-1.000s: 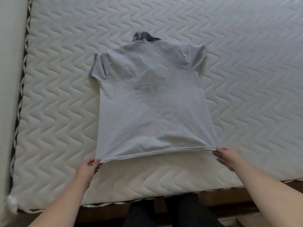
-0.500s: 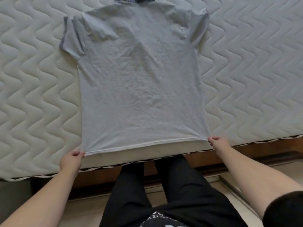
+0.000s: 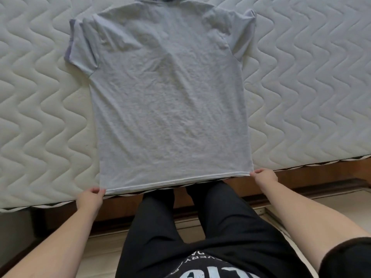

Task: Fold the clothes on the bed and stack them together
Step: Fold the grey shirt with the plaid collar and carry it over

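A light grey short-sleeved shirt (image 3: 170, 93) lies flat and face down on the white quilted mattress (image 3: 305, 93). Its dark collar is cut off by the top edge of the view. The hem reaches the mattress's near edge and overhangs it slightly. My left hand (image 3: 90, 197) pinches the hem's left corner. My right hand (image 3: 263, 175) pinches the hem's right corner. Both sleeves lie spread out to the sides.
The brown wooden bed frame (image 3: 321, 175) runs below the mattress edge. My legs in black trousers (image 3: 200, 227) stand against it on a pale floor (image 3: 104, 255). Bare mattress lies left and right of the shirt.
Both hands have pulled the shirt by its hem toward me, from mid-mattress to the near edge. The view has tipped down, showing my legs and the floor.
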